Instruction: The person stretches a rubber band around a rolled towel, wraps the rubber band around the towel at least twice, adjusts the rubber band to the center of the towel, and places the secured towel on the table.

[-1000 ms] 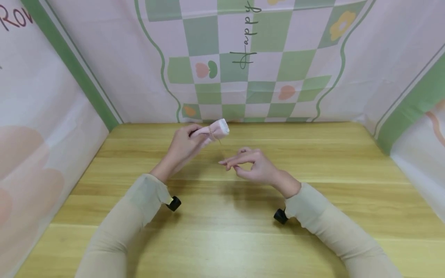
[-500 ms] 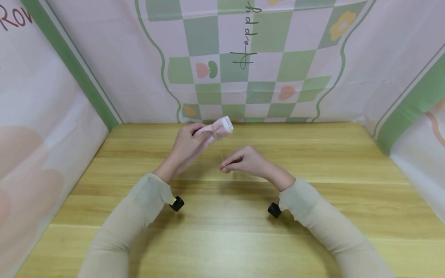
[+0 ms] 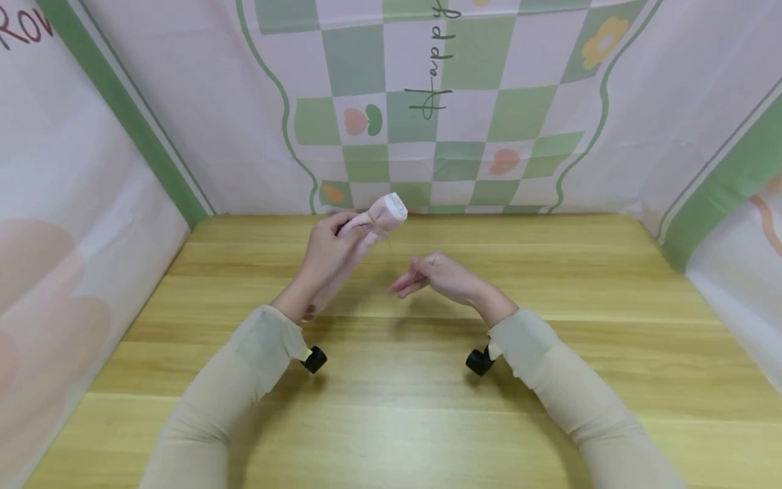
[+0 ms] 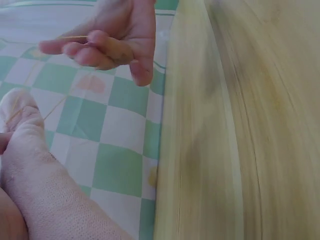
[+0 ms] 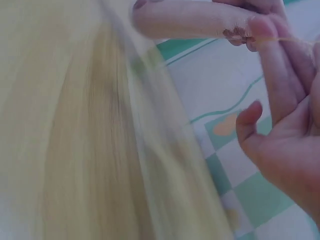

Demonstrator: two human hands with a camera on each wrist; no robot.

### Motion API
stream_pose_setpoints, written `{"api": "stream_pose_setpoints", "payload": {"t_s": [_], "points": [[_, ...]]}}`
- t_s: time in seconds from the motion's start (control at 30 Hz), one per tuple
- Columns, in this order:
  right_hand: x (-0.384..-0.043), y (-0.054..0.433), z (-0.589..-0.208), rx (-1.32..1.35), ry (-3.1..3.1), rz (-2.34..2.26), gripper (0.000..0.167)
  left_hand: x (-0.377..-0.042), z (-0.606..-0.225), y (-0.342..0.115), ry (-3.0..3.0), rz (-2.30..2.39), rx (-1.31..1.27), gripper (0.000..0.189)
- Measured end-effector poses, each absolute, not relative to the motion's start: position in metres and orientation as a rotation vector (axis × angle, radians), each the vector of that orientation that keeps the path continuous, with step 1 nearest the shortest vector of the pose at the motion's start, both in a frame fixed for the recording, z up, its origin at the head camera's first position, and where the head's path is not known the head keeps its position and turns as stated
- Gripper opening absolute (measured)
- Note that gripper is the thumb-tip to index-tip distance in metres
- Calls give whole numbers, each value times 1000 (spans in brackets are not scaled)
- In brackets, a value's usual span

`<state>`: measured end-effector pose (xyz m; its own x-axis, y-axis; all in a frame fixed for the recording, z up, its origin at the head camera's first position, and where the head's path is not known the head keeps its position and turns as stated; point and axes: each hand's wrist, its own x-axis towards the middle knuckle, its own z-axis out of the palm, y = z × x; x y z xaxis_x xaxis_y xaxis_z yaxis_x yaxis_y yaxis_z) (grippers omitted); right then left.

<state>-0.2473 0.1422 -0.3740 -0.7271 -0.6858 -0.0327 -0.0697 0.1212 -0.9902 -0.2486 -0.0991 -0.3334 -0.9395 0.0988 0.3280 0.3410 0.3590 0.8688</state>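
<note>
A pale pink towel [image 3: 387,214], rolled into a tight tube with a whitish end, slants up and away in the head view. My left hand [image 3: 326,250] grips it around its middle. Near the far end of the roll, a thin tan rubber band [image 4: 14,116] wraps the cloth. From there its strands stretch across to my right hand [image 3: 436,275], which stays apart from the towel. In the right wrist view the rubber band [image 5: 280,38] crosses the fingers, while the thumb [image 5: 250,122] sits away from them. Dark brown marks show on the towel [image 5: 192,20] there.
Both hands are above a wooden table [image 3: 391,407]. A green-and-white checked cloth backdrop [image 3: 464,115] rises at its far edge, with printed cloth on both sides. Small black cameras [image 3: 314,360] hang at the cuffs.
The right hand first pinched and pulled the band down, then turned so it runs over the fingers. The towel tilted more steeply, its far end rising slightly; its lower end now shows below the left wrist.
</note>
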Motion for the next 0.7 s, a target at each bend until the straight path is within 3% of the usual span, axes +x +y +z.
{"api": "stream_pose_setpoints", "payload": {"t_s": [0.4,0.7], "points": [[-249,134,-381,-695,1482,-1938,51,-250,-329,-94,-2318,-1655,-343,22],[-243,114,-374,-892,730,-2374,43,-252,-332,-91,-2370,-1691,-317,26]]}}
